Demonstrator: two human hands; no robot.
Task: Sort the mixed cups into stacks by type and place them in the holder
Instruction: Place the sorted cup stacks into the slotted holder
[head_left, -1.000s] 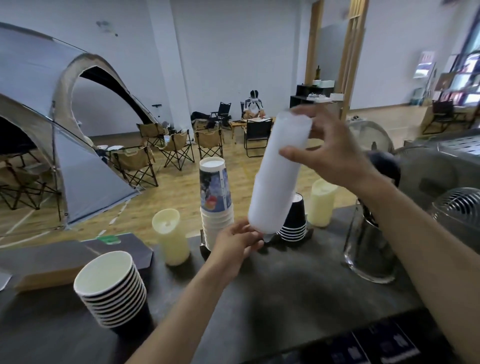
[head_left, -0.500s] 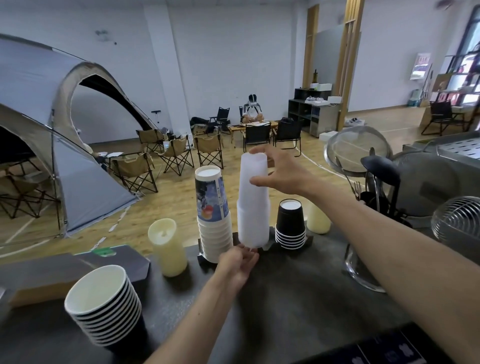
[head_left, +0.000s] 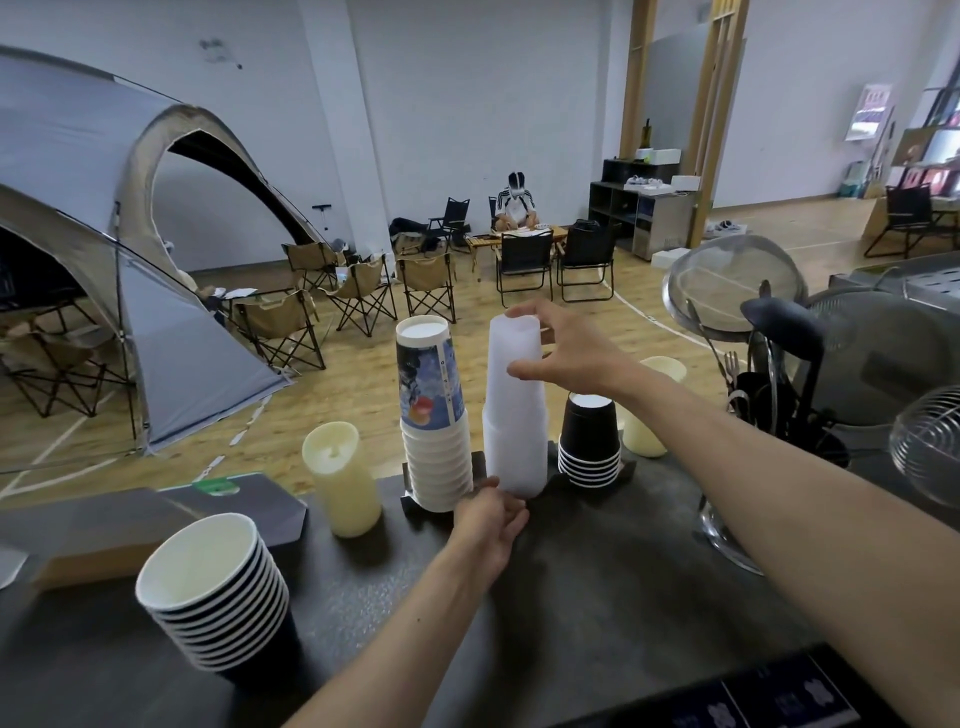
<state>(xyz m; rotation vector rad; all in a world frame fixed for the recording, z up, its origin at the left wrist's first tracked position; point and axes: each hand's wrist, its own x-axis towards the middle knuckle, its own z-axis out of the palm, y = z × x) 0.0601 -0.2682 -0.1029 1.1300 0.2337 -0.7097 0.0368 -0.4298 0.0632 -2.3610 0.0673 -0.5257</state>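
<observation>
A tall stack of frosted white plastic cups (head_left: 514, 410) stands upright, upside down, in the middle slot of the dark cup holder (head_left: 631, 470). My right hand (head_left: 563, 353) grips the stack near its top. My left hand (head_left: 491, 519) touches its base. Left of it in the holder is a stack of printed paper cups (head_left: 434, 410). Right of it is a short stack of black cups (head_left: 592, 439). A stack of black-and-white cups (head_left: 213, 592), mouths up, stands on the counter at the near left.
Two cream candle-like cylinders (head_left: 343, 480) (head_left: 647, 431) flank the holder. A utensil jar with strainers (head_left: 779, 395) and a wire whisk (head_left: 924, 447) crowd the right side. A flat box (head_left: 130, 530) lies at the left. Behind the counter are a tent and folding chairs.
The white plastic stack went from tilted in the air to upright and lower, settling into the holder's middle slot. My right hand came down with it; my left hand stayed at its base.
</observation>
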